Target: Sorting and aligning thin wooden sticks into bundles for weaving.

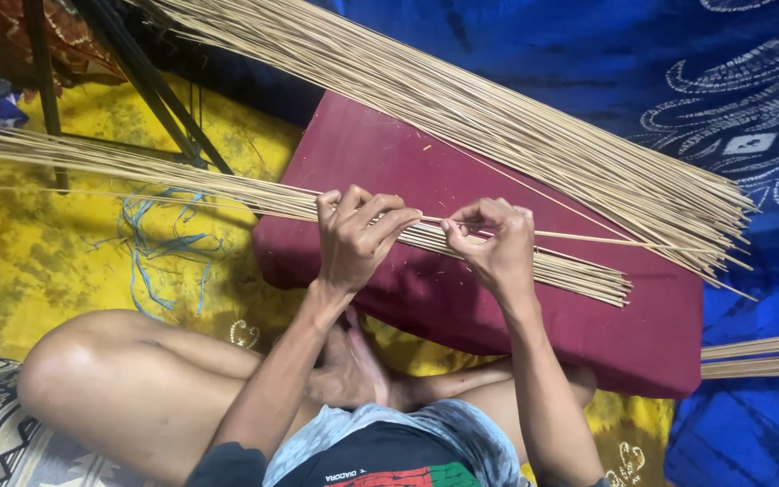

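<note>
My left hand [358,236] is closed around a bundle of thin pale sticks [182,185] that runs from the left edge across a maroon cushion [516,325]. My right hand [493,243] pinches a single thin stick [588,237] between thumb and fingers, just right of the left hand, above the bundle's free end [579,275]. A second, much larger heap of the same sticks [516,126] lies diagonally over the cushion's far side.
I sit cross-legged, knee [92,370] at lower left, on a yellow patterned cloth [65,261] with blue string scraps [160,248]. Dark metal stand legs [151,81] rise at upper left. Blue patterned fabric [750,135] covers the right. More sticks [759,354] poke in at right.
</note>
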